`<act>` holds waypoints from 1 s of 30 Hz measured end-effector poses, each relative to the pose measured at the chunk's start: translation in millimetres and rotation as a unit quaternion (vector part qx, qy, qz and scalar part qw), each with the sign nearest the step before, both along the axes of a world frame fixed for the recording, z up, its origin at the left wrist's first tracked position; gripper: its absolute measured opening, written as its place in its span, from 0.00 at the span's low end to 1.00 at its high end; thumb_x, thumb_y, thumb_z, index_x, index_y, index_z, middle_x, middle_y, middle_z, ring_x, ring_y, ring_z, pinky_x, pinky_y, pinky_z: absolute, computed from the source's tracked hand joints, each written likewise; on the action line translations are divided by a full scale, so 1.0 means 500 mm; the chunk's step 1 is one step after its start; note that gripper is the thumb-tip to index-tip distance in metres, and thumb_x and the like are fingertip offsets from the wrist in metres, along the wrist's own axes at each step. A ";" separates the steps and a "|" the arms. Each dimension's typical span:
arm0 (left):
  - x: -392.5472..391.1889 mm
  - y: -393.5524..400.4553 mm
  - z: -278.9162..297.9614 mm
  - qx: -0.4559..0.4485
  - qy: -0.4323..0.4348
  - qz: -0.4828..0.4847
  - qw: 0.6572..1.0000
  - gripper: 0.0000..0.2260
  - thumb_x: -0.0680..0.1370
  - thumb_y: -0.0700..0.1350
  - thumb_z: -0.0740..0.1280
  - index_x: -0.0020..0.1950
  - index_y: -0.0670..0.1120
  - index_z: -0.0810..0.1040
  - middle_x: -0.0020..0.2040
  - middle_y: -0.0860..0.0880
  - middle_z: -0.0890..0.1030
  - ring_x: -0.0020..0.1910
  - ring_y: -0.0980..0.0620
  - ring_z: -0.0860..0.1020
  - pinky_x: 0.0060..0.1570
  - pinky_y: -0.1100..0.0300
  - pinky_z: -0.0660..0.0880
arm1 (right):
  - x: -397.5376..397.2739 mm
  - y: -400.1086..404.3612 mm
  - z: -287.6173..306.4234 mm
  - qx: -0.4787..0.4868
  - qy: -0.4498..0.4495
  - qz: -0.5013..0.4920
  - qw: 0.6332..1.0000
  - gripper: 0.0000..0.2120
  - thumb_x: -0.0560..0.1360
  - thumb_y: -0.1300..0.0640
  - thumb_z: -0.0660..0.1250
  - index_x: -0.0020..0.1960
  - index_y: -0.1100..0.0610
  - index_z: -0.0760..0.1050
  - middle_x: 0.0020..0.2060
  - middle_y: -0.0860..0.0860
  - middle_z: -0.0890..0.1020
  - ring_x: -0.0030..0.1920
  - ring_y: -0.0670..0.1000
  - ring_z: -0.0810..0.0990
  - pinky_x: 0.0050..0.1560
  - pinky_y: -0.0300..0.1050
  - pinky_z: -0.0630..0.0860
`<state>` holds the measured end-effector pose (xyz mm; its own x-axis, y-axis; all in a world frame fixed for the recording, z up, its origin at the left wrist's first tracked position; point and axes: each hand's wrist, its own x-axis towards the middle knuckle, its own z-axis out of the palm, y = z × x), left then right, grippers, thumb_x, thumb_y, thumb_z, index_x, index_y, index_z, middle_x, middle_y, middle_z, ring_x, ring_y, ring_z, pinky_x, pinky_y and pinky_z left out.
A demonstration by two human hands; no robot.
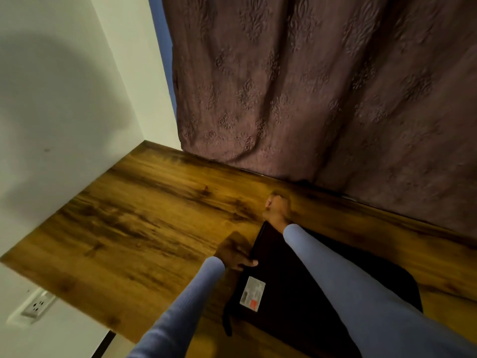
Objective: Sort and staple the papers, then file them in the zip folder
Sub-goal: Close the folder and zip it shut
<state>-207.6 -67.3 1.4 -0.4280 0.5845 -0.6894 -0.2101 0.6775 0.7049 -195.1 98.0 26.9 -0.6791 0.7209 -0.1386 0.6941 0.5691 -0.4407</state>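
Observation:
A black zip folder lies flat on the wooden table, with a white and red label near its left edge. My left hand grips the folder's left edge, its thumb lying on top. My right hand is at the folder's far corner with its fingers curled tight. Motion blur hides what it pinches there. A short black strap hangs from the folder's near left corner. No papers or stapler are in view.
A brown patterned curtain hangs right behind the table's far edge. A white wall bounds the table on the left, with a power socket below the tabletop. Bare wood stretches left of the folder.

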 end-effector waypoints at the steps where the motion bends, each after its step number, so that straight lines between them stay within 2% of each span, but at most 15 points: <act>1: -0.003 0.003 -0.003 -0.002 -0.004 -0.006 1.000 0.15 0.71 0.36 0.73 0.54 0.42 0.73 0.54 0.47 0.74 0.57 0.46 0.76 0.55 0.56 0.76 | -0.005 0.022 -0.010 -0.005 -0.004 -0.018 1.000 0.08 0.73 0.62 0.65 0.37 0.54 0.69 0.38 0.51 0.72 0.41 0.50 0.75 0.39 0.41 0.70; 3: -0.011 0.009 -0.003 -0.005 -0.012 -0.025 1.000 0.14 0.71 0.35 0.72 0.54 0.42 0.73 0.51 0.48 0.74 0.59 0.44 0.76 0.54 0.56 0.76 | -0.009 0.074 -0.045 -0.100 -0.012 -0.060 0.993 0.02 0.74 0.62 0.62 0.45 0.57 0.73 0.34 0.49 0.70 0.34 0.47 0.71 0.41 0.42 0.70; 5: -0.021 0.022 -0.004 0.008 -0.001 -0.033 0.999 0.15 0.69 0.34 0.73 0.52 0.44 0.73 0.51 0.50 0.74 0.57 0.45 0.77 0.50 0.56 0.78 | 0.002 0.100 -0.051 -0.239 0.003 -0.097 0.966 0.13 0.75 0.65 0.60 0.59 0.66 0.72 0.34 0.49 0.69 0.33 0.45 0.68 0.42 0.42 0.71; 7: -0.035 0.053 -0.007 0.040 0.045 -0.038 0.997 0.15 0.68 0.38 0.75 0.49 0.48 0.74 0.49 0.51 0.76 0.52 0.49 0.77 0.49 0.56 0.78 | 0.007 0.105 -0.053 -0.327 0.049 -0.120 0.936 0.19 0.75 0.68 0.60 0.65 0.70 0.67 0.41 0.53 0.74 0.38 0.46 0.72 0.44 0.40 0.73; 9: -0.046 0.095 -0.005 0.085 0.101 -0.013 0.991 0.13 0.70 0.44 0.75 0.52 0.45 0.78 0.50 0.48 0.81 0.52 0.48 0.79 0.54 0.52 0.77 | 0.009 0.102 -0.062 -0.352 0.067 -0.147 0.922 0.19 0.71 0.69 0.65 0.62 0.65 0.70 0.54 0.57 0.75 0.49 0.54 0.77 0.51 0.47 0.76; 11: -0.054 0.144 -0.007 0.103 0.154 0.027 0.982 0.14 0.70 0.46 0.74 0.54 0.42 0.80 0.52 0.43 0.82 0.54 0.45 0.79 0.58 0.50 0.75 | 0.010 0.092 -0.065 -0.359 0.079 -0.185 0.911 0.07 0.68 0.67 0.67 0.45 0.61 0.74 0.52 0.59 0.78 0.49 0.57 0.77 0.49 0.50 0.77; 13: -0.059 0.185 -0.016 0.091 0.202 0.033 0.975 0.15 0.70 0.43 0.74 0.54 0.40 0.81 0.53 0.42 0.82 0.55 0.46 0.79 0.60 0.51 0.73 | 0.014 0.103 -0.084 -0.337 0.087 -0.201 0.916 0.05 0.68 0.66 0.67 0.37 0.58 0.72 0.46 0.58 0.77 0.45 0.57 0.77 0.47 0.51 0.77; 15: -0.061 0.204 -0.022 0.074 0.187 0.041 0.979 0.16 0.70 0.41 0.74 0.56 0.40 0.80 0.54 0.43 0.81 0.56 0.47 0.79 0.61 0.53 0.73 | 0.023 0.120 -0.095 -0.313 0.096 -0.198 0.924 0.06 0.67 0.65 0.66 0.39 0.56 0.71 0.48 0.57 0.77 0.49 0.58 0.77 0.51 0.53 0.77; 17: -0.066 0.208 -0.027 0.075 0.159 0.057 0.983 0.17 0.69 0.40 0.75 0.56 0.40 0.79 0.54 0.44 0.81 0.55 0.47 0.78 0.59 0.55 0.74 | 0.040 0.140 -0.100 -0.322 0.119 -0.215 0.914 0.14 0.64 0.68 0.68 0.47 0.58 0.71 0.49 0.57 0.78 0.48 0.56 0.77 0.51 0.53 0.78; 20: -0.077 0.201 -0.038 0.082 0.141 0.079 0.983 0.18 0.69 0.39 0.75 0.56 0.38 0.77 0.51 0.45 0.79 0.53 0.48 0.77 0.54 0.59 0.73 | 0.088 0.167 -0.068 -0.366 0.162 -0.269 0.876 0.28 0.61 0.75 0.67 0.60 0.64 0.69 0.41 0.58 0.79 0.38 0.55 0.79 0.40 0.50 0.80; 21: -0.080 0.198 -0.039 0.087 0.140 0.078 0.983 0.17 0.69 0.38 0.74 0.56 0.38 0.77 0.50 0.45 0.79 0.53 0.48 0.77 0.52 0.61 0.72 | 0.110 0.183 -0.066 -0.376 0.175 -0.283 0.865 0.27 0.62 0.76 0.65 0.61 0.65 0.70 0.40 0.58 0.78 0.38 0.56 0.79 0.36 0.48 0.79; 23: -0.084 0.197 -0.045 0.096 0.145 0.071 0.982 0.13 0.69 0.36 0.74 0.52 0.37 0.78 0.48 0.45 0.78 0.51 0.48 0.77 0.50 0.61 0.72 | 0.172 0.217 -0.064 -0.368 0.170 -0.293 0.866 0.10 0.64 0.76 0.63 0.43 0.66 0.76 0.40 0.57 0.78 0.44 0.57 0.79 0.33 0.42 0.74; 25: -0.086 0.197 -0.046 0.098 0.155 0.069 0.981 0.09 0.69 0.36 0.74 0.47 0.39 0.79 0.46 0.45 0.78 0.49 0.49 0.77 0.52 0.59 0.73 | 0.250 0.261 -0.079 -0.334 0.141 -0.299 0.883 0.11 0.65 0.73 0.64 0.26 0.63 0.73 0.36 0.56 0.77 0.44 0.56 0.77 0.37 0.44 0.74; 27: -0.089 0.198 -0.047 0.079 0.165 0.057 0.981 0.08 0.70 0.37 0.74 0.46 0.39 0.79 0.46 0.45 0.79 0.49 0.50 0.77 0.58 0.55 0.74 | 0.334 0.297 -0.077 -0.274 0.116 -0.307 0.904 0.12 0.65 0.71 0.66 0.25 0.60 0.73 0.33 0.56 0.77 0.42 0.58 0.76 0.41 0.49 0.74; 30: -0.093 0.203 -0.051 0.039 0.159 0.033 0.986 0.11 0.71 0.40 0.73 0.51 0.39 0.79 0.51 0.45 0.79 0.54 0.47 0.77 0.59 0.55 0.73 | 0.448 0.336 -0.070 -0.174 0.121 -0.348 0.913 0.10 0.67 0.69 0.66 0.28 0.61 0.76 0.24 0.54 0.78 0.34 0.59 0.78 0.37 0.51 0.76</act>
<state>-253.8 34.4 -23.9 -0.6545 0.5938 -0.4681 -0.0122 0.6107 0.7917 28.7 265.9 -8.1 -0.1141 0.9304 -0.3483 0.6927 -0.1768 -0.6992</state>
